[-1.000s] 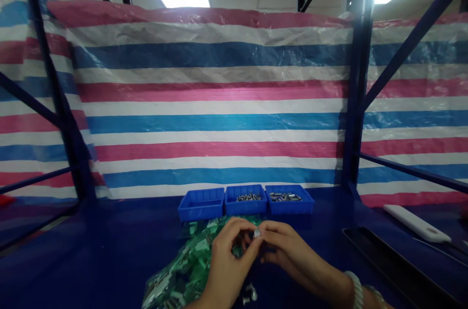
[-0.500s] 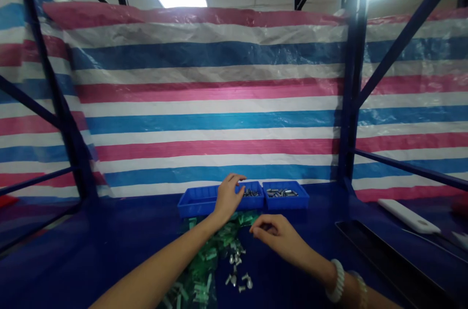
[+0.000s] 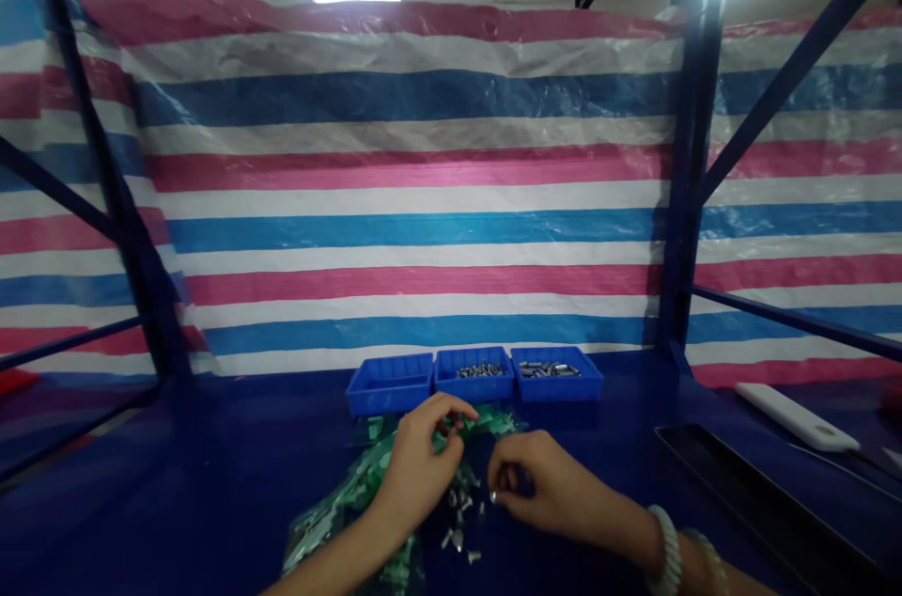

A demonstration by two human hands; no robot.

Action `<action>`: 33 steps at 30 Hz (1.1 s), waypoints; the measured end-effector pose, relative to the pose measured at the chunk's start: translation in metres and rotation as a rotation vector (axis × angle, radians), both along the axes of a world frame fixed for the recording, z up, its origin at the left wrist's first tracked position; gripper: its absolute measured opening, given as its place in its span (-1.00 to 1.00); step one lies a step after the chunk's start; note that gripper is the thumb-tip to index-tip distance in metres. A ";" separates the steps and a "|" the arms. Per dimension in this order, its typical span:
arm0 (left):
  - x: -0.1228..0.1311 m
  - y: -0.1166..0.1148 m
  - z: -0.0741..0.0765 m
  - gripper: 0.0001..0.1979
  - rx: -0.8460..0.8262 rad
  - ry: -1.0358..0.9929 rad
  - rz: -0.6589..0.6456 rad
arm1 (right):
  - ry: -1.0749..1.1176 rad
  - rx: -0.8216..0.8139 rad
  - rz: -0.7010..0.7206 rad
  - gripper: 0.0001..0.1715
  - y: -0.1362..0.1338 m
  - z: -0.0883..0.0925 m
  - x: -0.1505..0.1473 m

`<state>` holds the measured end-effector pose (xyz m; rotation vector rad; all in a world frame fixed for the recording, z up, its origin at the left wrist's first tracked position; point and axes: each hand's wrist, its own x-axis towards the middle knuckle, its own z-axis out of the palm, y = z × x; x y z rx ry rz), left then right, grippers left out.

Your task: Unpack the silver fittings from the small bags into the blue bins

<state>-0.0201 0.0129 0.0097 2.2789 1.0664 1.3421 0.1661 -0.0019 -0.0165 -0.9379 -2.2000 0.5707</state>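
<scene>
My right hand (image 3: 539, 481) pinches a small silver screw (image 3: 492, 497) between thumb and fingertips. Just to its left, more loose silver screws (image 3: 458, 521) lie scattered on the dark blue surface. My left hand (image 3: 425, 447) hovers over green-tinted plastic bags (image 3: 352, 493), its fingers curved and the thumb apart, with nothing visible in it. Part of the bags is hidden under the left hand and forearm. Beyond the hands stands a blue bin (image 3: 474, 357) with small metal pieces inside.
Left of the middle bin is another blue bin (image 3: 390, 399) with no parts visible inside; on its right, a third bin (image 3: 556, 389) holds silver cylindrical pieces. At right lie a black tray-like strip (image 3: 761, 502) and a white power bank-like device (image 3: 796, 417). Dark blue posts (image 3: 687, 201) frame the surface.
My left hand has drawn back from the middle bin to above the bags. My right hand has lowered slightly, and a screw now shows at its fingertips.
</scene>
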 end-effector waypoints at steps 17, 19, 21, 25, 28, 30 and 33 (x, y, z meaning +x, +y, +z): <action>0.018 -0.022 -0.010 -0.97 -0.323 -0.213 -0.101 | 0.340 -0.049 -0.147 -0.77 0.000 0.012 0.001; 0.017 -0.022 -0.009 -0.97 -0.266 -0.226 -0.074 | 0.436 -0.191 -0.075 -0.70 0.002 0.009 0.000; 0.018 -0.024 -0.010 -0.97 -0.202 -0.240 -0.051 | 0.575 -0.368 0.022 -0.63 0.003 0.007 -0.003; 0.020 -0.027 -0.013 -0.96 -0.069 -0.250 -0.034 | 0.863 -0.722 0.219 -0.61 0.002 0.002 -0.011; 0.024 -0.018 -0.008 -0.94 -0.021 -0.215 -0.017 | 0.973 -0.846 0.272 -0.63 0.004 -0.002 -0.012; 0.027 -0.001 0.001 -0.93 0.026 -0.126 0.027 | 1.011 -0.871 0.238 -0.61 0.008 -0.003 -0.009; 0.030 0.039 0.016 -0.93 0.122 0.047 0.109 | 0.900 -0.744 0.102 -0.56 0.014 -0.003 -0.003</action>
